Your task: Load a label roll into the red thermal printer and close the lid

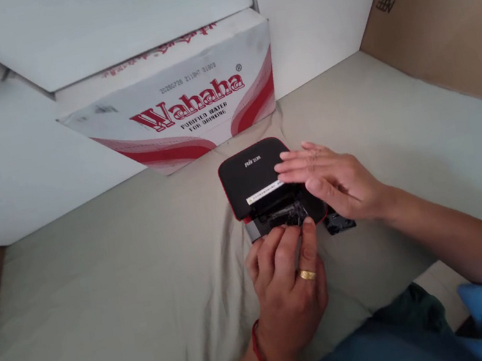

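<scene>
Left hand, lower centre, bends its fingers at the near edge of a black, red-rimmed, rounded-square, plastic-looking case, mid-frame — grip hidden, cannot tell. Right hand, unclenched, spreads fingers over its face — presumably steadying it.

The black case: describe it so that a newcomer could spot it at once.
Find the white-and-red Wahaha carton among the white boxes. In front of it, on the greenish cloth, lies the black case. Its red rim and white label strip set it apart from the smaller black item beside it.
</scene>
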A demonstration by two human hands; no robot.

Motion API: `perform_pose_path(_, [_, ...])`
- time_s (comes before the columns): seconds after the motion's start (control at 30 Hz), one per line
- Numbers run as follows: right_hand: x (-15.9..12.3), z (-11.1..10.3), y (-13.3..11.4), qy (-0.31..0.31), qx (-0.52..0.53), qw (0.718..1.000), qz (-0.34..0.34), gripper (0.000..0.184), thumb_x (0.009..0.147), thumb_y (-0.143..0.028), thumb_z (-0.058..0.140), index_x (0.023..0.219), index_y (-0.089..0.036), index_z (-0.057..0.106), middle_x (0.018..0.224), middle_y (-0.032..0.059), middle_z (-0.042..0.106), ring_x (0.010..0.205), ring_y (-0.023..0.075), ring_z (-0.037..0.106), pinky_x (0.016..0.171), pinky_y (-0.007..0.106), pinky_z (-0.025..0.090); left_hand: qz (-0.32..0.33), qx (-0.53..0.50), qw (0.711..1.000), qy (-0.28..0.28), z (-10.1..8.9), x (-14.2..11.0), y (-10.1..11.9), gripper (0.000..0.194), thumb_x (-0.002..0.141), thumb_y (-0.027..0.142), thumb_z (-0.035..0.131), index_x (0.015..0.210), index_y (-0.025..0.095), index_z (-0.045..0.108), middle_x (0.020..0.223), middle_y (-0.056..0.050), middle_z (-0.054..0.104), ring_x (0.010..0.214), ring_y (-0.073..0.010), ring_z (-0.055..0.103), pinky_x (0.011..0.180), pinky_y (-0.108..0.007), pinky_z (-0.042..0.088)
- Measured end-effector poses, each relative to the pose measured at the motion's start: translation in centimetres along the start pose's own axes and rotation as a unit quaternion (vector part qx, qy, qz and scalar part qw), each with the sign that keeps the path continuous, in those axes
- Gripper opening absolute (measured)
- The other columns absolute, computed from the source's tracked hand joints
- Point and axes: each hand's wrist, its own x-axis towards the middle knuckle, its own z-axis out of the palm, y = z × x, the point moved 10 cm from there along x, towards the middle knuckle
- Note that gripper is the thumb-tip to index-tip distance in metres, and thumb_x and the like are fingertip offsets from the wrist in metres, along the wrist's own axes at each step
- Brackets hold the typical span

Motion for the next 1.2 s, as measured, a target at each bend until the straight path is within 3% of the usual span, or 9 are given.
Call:
perform_pose_path(0.13, [-1.3,0.9,-0.7,-0.008,-0.051,0.999,-0.016,0.031,0.113,-0.024,0.053,0.132,-0.016,0.077,0.142,0.0098,0.08,0.145,0.0192,0.069,0.134,0.041,0.039,0.003,-0.016,1.0,0.002,-0.1,-0.1,-0.2,0.036,0.1,0.007,0.065,0.135,0.012,0.072,0.113,-0.012,0.073,0.12,-0.0264,0.062,0.114,-0.042,0.042])
perform_pose_path(0.27, [-1.6,1.0,-0.8,0.01,-0.056,0.998,-0.013,0.03,0.111,-0.019,0.054,0.131,-0.017,0.077,0.142,0.0085,0.08,0.144,0.0177,0.069,0.135,0.039,0.038,-0.011,-0.1,0.994,0.047,-1.6,-0.8,-1.8,0.063,0.097,0.009,0.07,0.158,0.016,0.058,0.13,-0.013,0.071,0.132,-0.0268,0.064,0.122,-0.044,0.047])
perform_pose_path(0.37, [-1.7,1.0,-0.7,0.022,-0.051,0.998,-0.004,0.03,0.11,-0.018,0.054,0.13,-0.018,0.077,0.141,0.0083,0.081,0.145,0.0177,0.068,0.134,0.039,0.039,-0.079,-0.169,0.978,0.09,-2.7,-1.6,-4.9,0.068,0.108,0.023,0.059,0.173,0.024,0.039,0.156,-0.013,0.065,0.153,-0.027,0.057,0.136,-0.05,0.034])
perform_pose_path(0.5, [-2.1,1.1,-0.7,0.043,-0.039,0.998,-0.008,0.03,0.11,-0.019,0.054,0.13,-0.018,0.076,0.139,0.0095,0.081,0.144,0.0197,0.07,0.132,0.043,0.044,-0.165,-0.243,0.955,0.035,-1.0,-1.8,-7.9,0.064,0.118,0.036,0.04,0.179,0.03,0.023,0.158,-0.011,0.069,0.158,-0.0237,0.055,0.138,-0.05,0.027])
perform_pose_path(0.73, [-2.6,1.1,-0.6,0.059,-0.045,0.997,-0.009,0.033,0.108,-0.02,0.054,0.133,-0.022,0.076,0.139,0.0093,0.081,0.141,0.0226,0.071,0.131,0.048,0.045,-0.186,-0.228,0.953,0.07,-0.7,-1.6,-8.9,0.054,0.119,0.034,0.04,0.173,0.03,0.04,0.14,-0.007,0.081,0.144,-0.0227,0.068,0.125,-0.046,0.042])
perform_pose_path(0.9, [-3.5,1.6,-0.7,0.048,-0.006,0.998,-0.036,0.04,0.106,-0.033,0.059,0.142,-0.022,0.073,0.147,0.0132,0.077,0.145,0.0286,0.068,0.132,0.058,0.041,-0.25,-0.376,0.885,0.111,0.5,-2.9,-11.0,0.052,0.114,0.029,0.056,0.165,0.038,0.049,0.128,-0.002,0.085,0.142,-0.0206,0.069,0.13,-0.046,0.043])
perform_pose_path(0.97, [-4.0,1.8,-1.2,0.046,0.004,0.997,-0.064,0.042,0.106,-0.038,0.058,0.142,-0.023,0.073,0.148,0.0128,0.076,0.146,0.0299,0.066,0.133,0.061,0.039,-0.276,-0.429,0.851,0.122,1.2,-3.4,-11.8,0.063,0.108,0.033,0.068,0.166,0.045,0.044,0.148,-0.002,0.076,0.152,-0.0232,0.062,0.132,-0.049,0.043])
perform_pose_path(1.07, [-4.4,1.7,-1.9,0.059,-0.004,0.994,-0.089,0.038,0.107,-0.042,0.054,0.133,-0.028,0.079,0.148,0.0081,0.077,0.144,0.0293,0.065,0.131,0.061,0.043,-0.313,-0.467,0.819,0.115,2.2,-3.7,-12.9,0.08,0.095,0.046,0.082,0.166,0.05,0.044,0.179,0.0,0.046,0.167,-0.0308,0.042,0.135,-0.053,0.041])
perform_pose_path(1.2, [-4.4,0.5,-2.4,0.103,-0.035,0.99,-0.091,0.036,0.108,-0.045,0.052,0.114,-0.031,0.085,0.133,0.0058,0.081,0.133,0.0285,0.064,0.121,0.055,0.053,-0.359,-0.533,0.761,0.091,4.2,-3.8,-13.9,0.077,0.089,0.046,0.083,0.161,0.047,0.054,0.182,0.002,0.041,0.173,-0.0317,0.031,0.141,-0.052,0.034])
